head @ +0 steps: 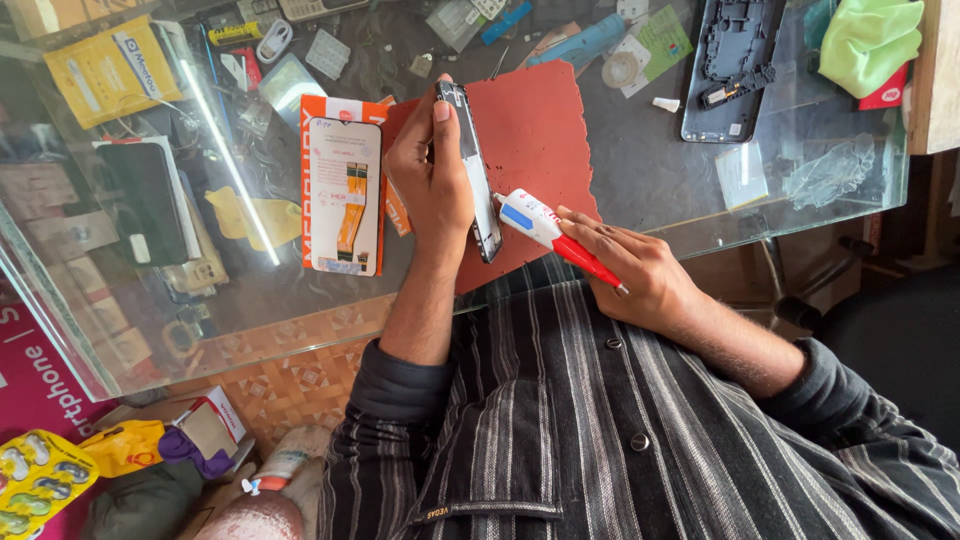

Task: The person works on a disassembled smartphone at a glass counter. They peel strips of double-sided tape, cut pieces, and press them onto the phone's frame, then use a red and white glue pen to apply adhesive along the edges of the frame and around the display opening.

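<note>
My left hand (432, 180) grips a dark phone body (470, 170) edge-on, upright over a red-brown work mat (540, 130) on the glass counter. My right hand (630, 265) holds a white glue tube with a red end (550, 232); its nozzle touches the phone's side edge near the lower end. Both forearms wear a dark striped shirt with rolled sleeves.
An orange-and-white flat spare-part packet (342, 195) lies left of the mat. A grey phone back frame (730, 65) and a green cloth (870, 40) lie at the far right. Small tools and parts litter the glass counter (680, 190); boxes show beneath it.
</note>
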`<action>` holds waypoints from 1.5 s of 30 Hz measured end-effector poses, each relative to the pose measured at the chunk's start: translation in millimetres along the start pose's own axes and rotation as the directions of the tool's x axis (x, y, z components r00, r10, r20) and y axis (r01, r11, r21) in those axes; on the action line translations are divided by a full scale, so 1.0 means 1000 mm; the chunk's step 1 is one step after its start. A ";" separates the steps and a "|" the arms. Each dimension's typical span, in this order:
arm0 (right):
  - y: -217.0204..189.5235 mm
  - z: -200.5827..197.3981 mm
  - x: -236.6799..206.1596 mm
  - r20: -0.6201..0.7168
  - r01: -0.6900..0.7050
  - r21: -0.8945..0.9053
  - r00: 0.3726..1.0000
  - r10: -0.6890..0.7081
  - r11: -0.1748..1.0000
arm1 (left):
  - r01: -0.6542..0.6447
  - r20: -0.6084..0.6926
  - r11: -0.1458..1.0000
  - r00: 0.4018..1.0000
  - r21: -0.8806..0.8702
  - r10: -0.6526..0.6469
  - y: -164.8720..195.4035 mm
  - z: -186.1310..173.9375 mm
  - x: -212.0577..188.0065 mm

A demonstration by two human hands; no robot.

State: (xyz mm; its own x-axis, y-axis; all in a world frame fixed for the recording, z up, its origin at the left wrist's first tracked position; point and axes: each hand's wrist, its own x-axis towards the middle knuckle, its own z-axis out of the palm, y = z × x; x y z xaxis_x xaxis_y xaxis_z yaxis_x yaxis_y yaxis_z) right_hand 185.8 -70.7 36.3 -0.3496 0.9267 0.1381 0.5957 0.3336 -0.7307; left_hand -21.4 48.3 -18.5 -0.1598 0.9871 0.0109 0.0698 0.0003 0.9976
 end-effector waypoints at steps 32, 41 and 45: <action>-0.007 -0.002 -0.017 0.004 0.012 0.008 1.000 -0.012 1.000 | -0.032 0.005 0.999 0.999 0.001 0.032 -0.005 -0.002 0.002; -0.008 -0.005 -0.021 0.033 -0.001 0.011 0.999 0.001 1.000 | -0.040 0.004 0.999 0.999 -0.006 0.040 -0.006 -0.002 0.001; -0.010 -0.006 -0.021 0.033 -0.004 0.035 0.999 0.003 0.999 | -0.033 0.004 0.999 0.999 -0.016 0.033 -0.007 -0.002 0.001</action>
State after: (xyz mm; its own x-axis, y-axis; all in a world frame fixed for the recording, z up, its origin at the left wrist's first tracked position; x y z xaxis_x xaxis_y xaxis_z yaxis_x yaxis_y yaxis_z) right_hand 191.7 -92.9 44.8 -0.3719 0.9212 0.1139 0.5715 0.3240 -0.7539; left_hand -24.0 49.0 -25.4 -0.1534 0.9872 0.0432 0.0597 -0.0343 0.9976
